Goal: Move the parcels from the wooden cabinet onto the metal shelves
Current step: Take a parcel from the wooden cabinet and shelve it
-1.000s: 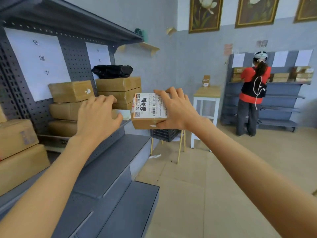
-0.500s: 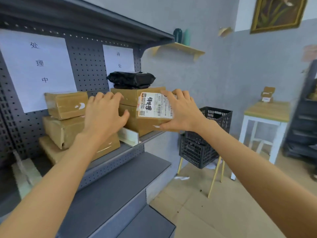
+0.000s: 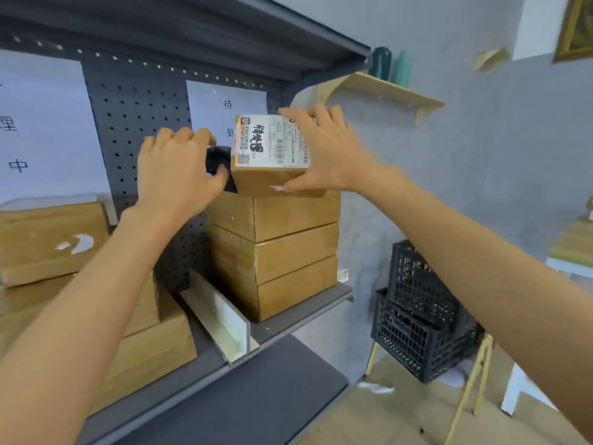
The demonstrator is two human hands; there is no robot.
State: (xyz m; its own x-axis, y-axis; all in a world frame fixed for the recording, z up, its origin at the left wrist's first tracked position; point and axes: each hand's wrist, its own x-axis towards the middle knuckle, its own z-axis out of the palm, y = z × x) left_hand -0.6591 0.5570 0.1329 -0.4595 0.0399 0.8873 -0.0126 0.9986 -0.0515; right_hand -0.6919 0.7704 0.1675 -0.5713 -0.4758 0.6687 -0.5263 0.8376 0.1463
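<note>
Wooden wall shelf (image 3: 385, 91), upper right: 2 teal vases (image 3: 390, 64) on top. Below it, well apart: 2 black plastic crates (image 3: 420, 313), stacked, upper one tilted. Right of it: gilt picture frame (image 3: 574, 27). Far lower right: white-legged table (image 3: 571, 252), part visible.

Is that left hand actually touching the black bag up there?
Touching. The head view shows the left hand with its fingers curled over the black bag and its thumb pressed against the bag's front, no gap between them.
</note>
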